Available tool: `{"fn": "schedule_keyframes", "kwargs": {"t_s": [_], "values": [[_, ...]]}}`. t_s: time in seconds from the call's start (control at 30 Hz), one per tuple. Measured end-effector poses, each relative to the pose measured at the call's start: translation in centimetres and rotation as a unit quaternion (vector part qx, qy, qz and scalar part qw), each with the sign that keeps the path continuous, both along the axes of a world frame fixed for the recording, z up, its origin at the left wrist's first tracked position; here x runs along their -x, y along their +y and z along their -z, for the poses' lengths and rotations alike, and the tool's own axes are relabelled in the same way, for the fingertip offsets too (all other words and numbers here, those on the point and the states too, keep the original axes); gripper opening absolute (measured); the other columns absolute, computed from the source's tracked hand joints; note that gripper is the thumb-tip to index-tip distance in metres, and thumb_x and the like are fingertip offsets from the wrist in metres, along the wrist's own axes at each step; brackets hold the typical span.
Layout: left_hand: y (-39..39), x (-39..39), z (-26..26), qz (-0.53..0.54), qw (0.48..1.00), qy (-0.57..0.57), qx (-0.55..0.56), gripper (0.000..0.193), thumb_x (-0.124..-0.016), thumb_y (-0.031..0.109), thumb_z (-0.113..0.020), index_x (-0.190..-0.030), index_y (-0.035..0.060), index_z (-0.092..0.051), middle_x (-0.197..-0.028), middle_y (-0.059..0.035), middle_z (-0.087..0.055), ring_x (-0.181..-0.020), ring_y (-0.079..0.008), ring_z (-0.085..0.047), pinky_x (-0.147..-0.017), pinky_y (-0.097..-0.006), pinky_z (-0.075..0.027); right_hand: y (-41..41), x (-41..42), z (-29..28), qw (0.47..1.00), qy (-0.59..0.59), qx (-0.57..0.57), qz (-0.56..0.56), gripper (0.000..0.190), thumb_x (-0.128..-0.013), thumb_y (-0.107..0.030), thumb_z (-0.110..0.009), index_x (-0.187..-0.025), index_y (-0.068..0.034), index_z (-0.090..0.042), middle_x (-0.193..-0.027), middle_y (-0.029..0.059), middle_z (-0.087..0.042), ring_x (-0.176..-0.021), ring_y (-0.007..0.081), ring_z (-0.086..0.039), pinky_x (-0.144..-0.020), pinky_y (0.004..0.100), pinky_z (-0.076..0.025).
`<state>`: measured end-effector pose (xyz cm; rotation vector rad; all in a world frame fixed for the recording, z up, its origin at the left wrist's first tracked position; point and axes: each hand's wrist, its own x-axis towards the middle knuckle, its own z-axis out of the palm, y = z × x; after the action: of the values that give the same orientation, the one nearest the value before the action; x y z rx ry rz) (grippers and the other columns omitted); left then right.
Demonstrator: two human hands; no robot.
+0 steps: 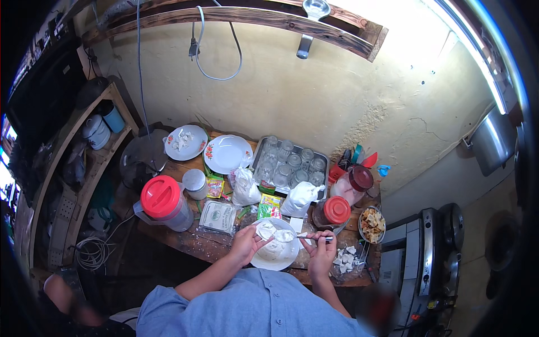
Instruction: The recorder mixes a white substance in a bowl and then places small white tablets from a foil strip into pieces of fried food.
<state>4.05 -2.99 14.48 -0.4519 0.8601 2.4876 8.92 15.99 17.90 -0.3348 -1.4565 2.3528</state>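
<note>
My left hand [246, 244] pinches a thin white wrapper [265, 230] over the far left of a white plate [281, 266]. Between the fingers of my right hand [321, 257] is a metal spoon [313, 238]. Its bowl carries a heap of white filling [284, 235] close beside the wrapper. Beneath both hands, the plate bears a mound of soft white food [271, 252]. Right of my right hand, folded white pieces [346, 258] lie on clear plastic. A square white packet [217, 216] with printing lies left of the plate, on the wooden table [198, 248].
A red-lidded pitcher [164, 204] stands at the left. Behind are a floral plate [228, 153], another with white scraps [185, 142], and a metal tray of glass jars [294, 163]. White bags [246, 189] and red-lidded jars [337, 209] crowd the middle. A stove [426, 252] flanks the right.
</note>
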Motion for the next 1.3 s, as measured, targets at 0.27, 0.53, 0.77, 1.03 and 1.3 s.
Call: {"fn": "schedule_keyframes", "kwargs": {"t_s": [0.27,0.53,0.77,1.03,1.3], "values": [[0.0,0.2,0.5,0.012,1.0,0.008,0.025,0.034,-0.097,0.012,-0.028,-0.12,-0.0094,-0.039,-0.116,-0.023,-0.052,-0.106,-0.0294,-0.056,-0.094,-0.0413,-0.047,0.4,0.4,1.1,0.996,-0.059,0.069,-0.006,0.005,-0.094,-0.007,-0.04,-0.098,-0.01,-0.041,-0.088,0.0046,-0.049,-0.086,0.0187,-0.055,-0.081,0.0483,-0.053],[0.0,0.3,1.1,0.02,0.998,0.021,0.061,0.036,-0.098,0.017,-0.028,-0.121,-0.0059,-0.042,-0.113,-0.0182,-0.054,-0.104,-0.0248,-0.057,-0.091,-0.0382,-0.049,1.8,0.3,2.9,0.968,-0.129,0.214,-0.027,0.009,-0.09,-0.003,-0.043,-0.096,-0.009,-0.045,-0.084,0.0061,-0.053,-0.087,0.0243,-0.057,-0.085,0.0542,-0.049],[0.1,0.3,0.8,0.01,0.999,0.011,0.05,0.037,-0.098,0.016,-0.029,-0.124,-0.0074,-0.039,-0.117,-0.0202,-0.053,-0.107,-0.0263,-0.055,-0.093,-0.0383,-0.047,2.8,0.4,2.7,0.964,-0.119,0.235,-0.018,0.009,-0.089,-0.002,-0.043,-0.094,-0.008,-0.048,-0.083,0.0064,-0.056,-0.087,0.0241,-0.057,-0.087,0.0536,-0.048],[1.2,-0.2,1.0,0.037,0.999,0.019,0.028,0.035,-0.096,0.01,-0.031,-0.126,-0.0046,-0.042,-0.117,-0.0165,-0.054,-0.106,-0.023,-0.057,-0.09,-0.0352,-0.049,1.1,0.7,0.5,0.985,-0.053,0.164,-0.013,0.005,-0.092,-0.006,-0.043,-0.096,-0.009,-0.044,-0.087,0.0052,-0.052,-0.087,0.0211,-0.056,-0.084,0.0483,-0.051],[1.3,-0.4,1.9,0.06,0.997,0.016,0.052,0.038,-0.094,0.007,-0.031,-0.129,-0.0052,-0.038,-0.119,-0.018,-0.052,-0.107,-0.0233,-0.056,-0.092,-0.0346,-0.048,-1.0,-0.1,-1.2,0.964,0.1,-0.242,-0.047,0.005,-0.091,0.004,-0.036,-0.094,0.002,-0.04,-0.088,0.0106,-0.05,-0.086,0.0172,-0.055,-0.084,0.0329,-0.05]]}}
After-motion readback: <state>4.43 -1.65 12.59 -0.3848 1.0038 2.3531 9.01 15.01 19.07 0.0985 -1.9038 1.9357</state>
